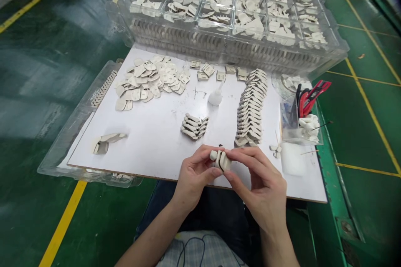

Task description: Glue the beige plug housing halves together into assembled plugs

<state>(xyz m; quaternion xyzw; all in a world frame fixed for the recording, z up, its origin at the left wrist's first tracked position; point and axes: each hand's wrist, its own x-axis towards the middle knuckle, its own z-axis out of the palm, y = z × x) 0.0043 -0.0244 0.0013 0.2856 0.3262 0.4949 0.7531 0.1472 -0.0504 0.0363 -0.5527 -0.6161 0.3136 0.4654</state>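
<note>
Between my two hands, over the front edge of the white board [163,154], is a small off-white plastic part [223,161] with a dark gap along it. My left hand [197,171] pinches it from the left with thumb and fingers. From the right, my right hand [260,179] grips the same part by thumb and fingertips. Just beyond my hands lies a short stack of folded off-white parts [194,126]. A longer row of similar parts [250,108] stretches away on the right. A small white squeeze bottle [215,97] with a thin tip stands behind the short stack.
Loose flat plastic pieces [150,77] are heaped at the back left. Clear compartment trays [230,35] full of parts rise behind the board. A clear box [290,123] with red-handled pliers [308,100] stands at the right. One bent part [108,142] lies front left.
</note>
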